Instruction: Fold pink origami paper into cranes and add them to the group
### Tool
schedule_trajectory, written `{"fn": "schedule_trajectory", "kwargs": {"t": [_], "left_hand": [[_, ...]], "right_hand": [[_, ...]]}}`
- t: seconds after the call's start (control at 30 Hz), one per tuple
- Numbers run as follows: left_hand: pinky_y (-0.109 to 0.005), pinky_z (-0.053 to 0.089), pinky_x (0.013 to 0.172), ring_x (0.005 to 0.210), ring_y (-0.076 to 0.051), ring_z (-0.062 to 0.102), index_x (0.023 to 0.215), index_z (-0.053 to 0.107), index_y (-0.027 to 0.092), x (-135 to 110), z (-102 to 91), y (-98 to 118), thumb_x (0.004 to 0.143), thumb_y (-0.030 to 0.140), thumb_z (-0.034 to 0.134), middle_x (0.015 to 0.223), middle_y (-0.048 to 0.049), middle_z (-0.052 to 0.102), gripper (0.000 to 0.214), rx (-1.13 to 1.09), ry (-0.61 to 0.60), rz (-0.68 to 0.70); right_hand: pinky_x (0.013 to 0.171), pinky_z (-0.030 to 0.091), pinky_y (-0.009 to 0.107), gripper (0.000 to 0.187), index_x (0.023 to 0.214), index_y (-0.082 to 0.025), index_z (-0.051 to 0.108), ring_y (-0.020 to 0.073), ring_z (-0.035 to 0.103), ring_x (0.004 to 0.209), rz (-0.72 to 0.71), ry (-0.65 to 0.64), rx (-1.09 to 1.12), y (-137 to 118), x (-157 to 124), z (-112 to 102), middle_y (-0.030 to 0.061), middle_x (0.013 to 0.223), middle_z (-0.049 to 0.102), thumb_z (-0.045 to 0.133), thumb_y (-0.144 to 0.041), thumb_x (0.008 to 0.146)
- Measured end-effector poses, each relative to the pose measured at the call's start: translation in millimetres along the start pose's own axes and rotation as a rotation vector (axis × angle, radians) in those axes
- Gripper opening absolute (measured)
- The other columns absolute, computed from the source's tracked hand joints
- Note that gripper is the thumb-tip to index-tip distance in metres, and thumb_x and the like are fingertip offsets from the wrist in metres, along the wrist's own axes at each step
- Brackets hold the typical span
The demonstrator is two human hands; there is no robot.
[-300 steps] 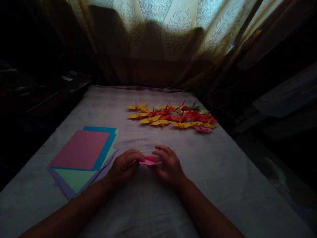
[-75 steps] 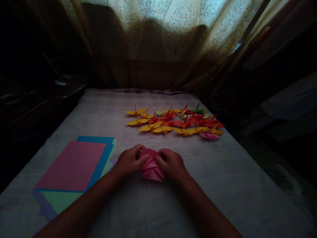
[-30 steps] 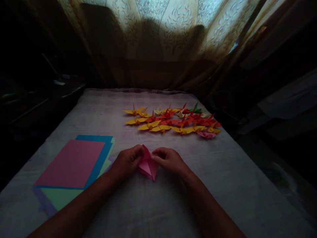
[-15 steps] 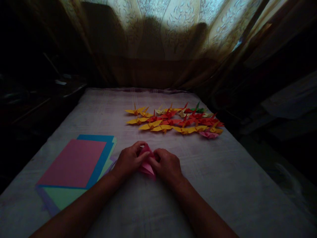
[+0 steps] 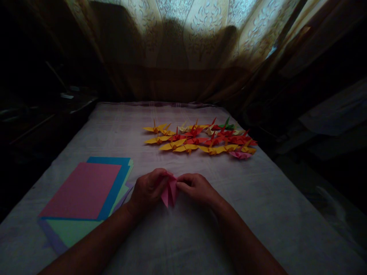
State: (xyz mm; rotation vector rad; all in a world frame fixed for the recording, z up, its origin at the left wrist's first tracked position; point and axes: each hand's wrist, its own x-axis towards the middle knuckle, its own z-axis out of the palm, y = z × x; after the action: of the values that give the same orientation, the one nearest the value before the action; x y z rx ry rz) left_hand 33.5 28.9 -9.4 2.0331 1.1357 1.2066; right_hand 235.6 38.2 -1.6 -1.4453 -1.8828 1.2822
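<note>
A partly folded piece of pink origami paper (image 5: 169,193) is held between my two hands above the cloth, its pointed flaps hanging down. My left hand (image 5: 149,188) is closed around its left side, thumb and fingers gripping the paper. At its upper right edge, my right hand (image 5: 197,187) pinches the paper between thumb and fingertips. Part of the paper is hidden behind my left fingers. Left of my hands lies a stack of square paper sheets, a pink sheet (image 5: 82,191) on top of a blue sheet (image 5: 116,191), with pale green sheets (image 5: 77,229) and purple ones underneath.
Several folded paper cranes in yellow (image 5: 172,145), red (image 5: 193,132), green (image 5: 227,125), cream and pink (image 5: 241,155) stand in rows beyond my hands, toward the right. A pale checked cloth (image 5: 120,126) covers the surface. Behind it hangs a patterned curtain (image 5: 200,34).
My right hand has shifted from the paper's lower front to a pinch at its upper right edge. The pink paper has turned, now showing two downward points.
</note>
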Motion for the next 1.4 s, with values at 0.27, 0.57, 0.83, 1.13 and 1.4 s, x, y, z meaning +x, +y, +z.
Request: {"fn": "schedule_trajectory", "kwargs": {"t": [0.27,0.57,0.83,1.13,1.4], "left_hand": [[-0.029,0.058,0.078,0.088,-0.018,0.072,0.11,0.063,0.024,4.1,-5.8,7.3,0.09,0.027,0.063,0.099,-0.0052,0.075,0.02,0.122,0.063,0.274],[-0.034,0.053,0.084,0.087,-0.018,0.072,0.102,0.065,0.022,7.3,-9.5,3.8,0.095,0.026,0.054,0.092,-0.0049,0.076,0.013,0.283,0.087,0.541],[-0.031,0.058,0.078,0.084,-0.018,0.072,0.107,0.065,0.024,6.0,-10.2,1.6,0.095,0.025,0.054,0.091,-0.0044,0.076,0.016,0.208,0.127,0.446],[-0.026,0.059,0.081,0.091,-0.016,0.072,0.108,0.067,0.023,0.1,-5.5,3.2,0.096,0.023,0.053,0.101,-0.0033,0.075,0.018,0.0,0.065,0.092],[-0.029,0.057,0.088,0.097,-0.018,0.071,0.117,0.067,0.024,3.5,-7.8,-0.3,0.094,0.02,0.053,0.106,-0.0062,0.075,0.026,0.141,-0.001,0.306]], "right_hand": [[0.061,0.038,0.022,0.021,0.074,-0.019,0.073,0.0131,0.06,0.066,-0.042,0.131,-0.201,-15.0,-4.5,4.3,0.0001,0.073,0.07,0.055,-0.027,0.081],[0.066,0.036,0.022,0.018,0.082,-0.021,0.072,0.013,0.059,0.073,-0.104,0.176,-0.504,-20.5,-5.9,4.1,0.002,0.081,0.069,0.056,-0.026,0.088],[0.066,0.037,0.022,0.02,0.082,-0.019,0.072,0.0124,0.057,0.073,-0.112,0.119,-0.508,-18.8,-6.6,1.3,0.0028,0.082,0.068,0.054,-0.027,0.09],[0.067,0.041,0.023,0.015,0.092,-0.022,0.073,0.0124,0.06,0.07,-0.127,0.188,-0.213,-20.6,-6.8,6.3,0.0007,0.084,0.071,0.064,-0.03,0.083],[0.062,0.038,0.022,0.018,0.072,-0.019,0.067,0.0118,0.057,0.066,-0.06,0.254,-0.161,-18.8,-3.1,15.1,-0.0004,0.071,0.067,0.055,-0.025,0.084]]}}
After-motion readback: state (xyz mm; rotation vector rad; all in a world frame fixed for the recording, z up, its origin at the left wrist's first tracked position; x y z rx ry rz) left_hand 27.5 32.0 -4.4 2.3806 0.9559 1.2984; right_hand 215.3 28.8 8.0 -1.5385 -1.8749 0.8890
